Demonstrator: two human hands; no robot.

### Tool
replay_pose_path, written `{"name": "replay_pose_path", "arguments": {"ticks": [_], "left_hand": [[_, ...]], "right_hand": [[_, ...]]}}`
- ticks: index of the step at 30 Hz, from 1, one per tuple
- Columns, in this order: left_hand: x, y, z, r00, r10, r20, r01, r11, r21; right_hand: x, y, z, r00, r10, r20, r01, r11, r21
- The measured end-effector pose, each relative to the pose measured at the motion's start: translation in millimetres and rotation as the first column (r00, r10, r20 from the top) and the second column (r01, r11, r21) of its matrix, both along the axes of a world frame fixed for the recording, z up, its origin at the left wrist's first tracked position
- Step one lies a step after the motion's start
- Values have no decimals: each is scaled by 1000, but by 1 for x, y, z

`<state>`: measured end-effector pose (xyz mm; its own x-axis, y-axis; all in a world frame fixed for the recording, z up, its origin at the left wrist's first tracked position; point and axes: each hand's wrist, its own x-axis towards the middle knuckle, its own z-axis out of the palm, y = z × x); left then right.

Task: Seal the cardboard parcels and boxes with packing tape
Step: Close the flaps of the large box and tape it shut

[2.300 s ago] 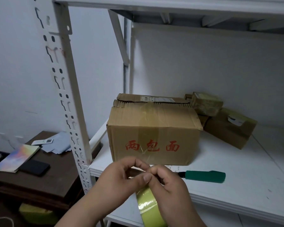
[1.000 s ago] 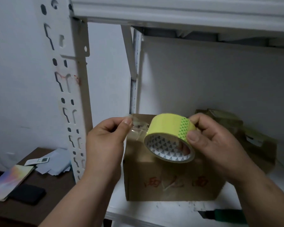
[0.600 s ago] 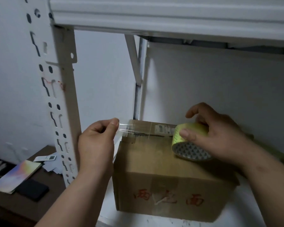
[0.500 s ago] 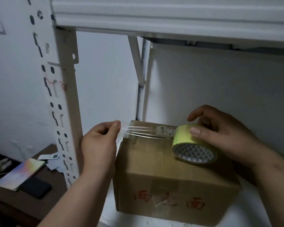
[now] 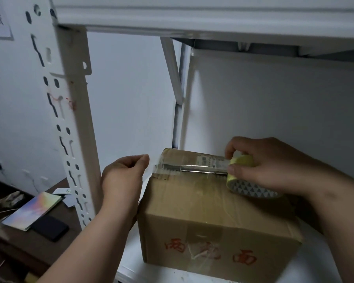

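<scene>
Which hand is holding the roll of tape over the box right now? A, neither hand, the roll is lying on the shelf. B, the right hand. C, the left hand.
B: the right hand has its grip on the tape roll above the cardboard box, while the left hand pinches the free end of the clear tape strip.

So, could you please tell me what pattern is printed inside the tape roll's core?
Small dark triangles on white, inside the tape roll; the head view shows it.
</scene>
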<state>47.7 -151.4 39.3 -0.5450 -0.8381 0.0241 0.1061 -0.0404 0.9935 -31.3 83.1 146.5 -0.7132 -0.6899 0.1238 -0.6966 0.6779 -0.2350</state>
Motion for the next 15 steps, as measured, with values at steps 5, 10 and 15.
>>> {"name": "replay_pose_path", "arguments": {"ticks": [5,10,15], "left_hand": [[-3,-7,-13,997,-28,70,31,999,-38],[-4,-10,-14,994,-51,98,55,997,-45],[-5,-8,-17,994,-60,88,62,998,-22]], "right_hand": [[-6,-17,0,1000,2,-9,1,973,230],[-9,-32,-1,1000,-9,-8,11,941,339],[-7,-42,0,999,-1,-37,16,914,407]]}}
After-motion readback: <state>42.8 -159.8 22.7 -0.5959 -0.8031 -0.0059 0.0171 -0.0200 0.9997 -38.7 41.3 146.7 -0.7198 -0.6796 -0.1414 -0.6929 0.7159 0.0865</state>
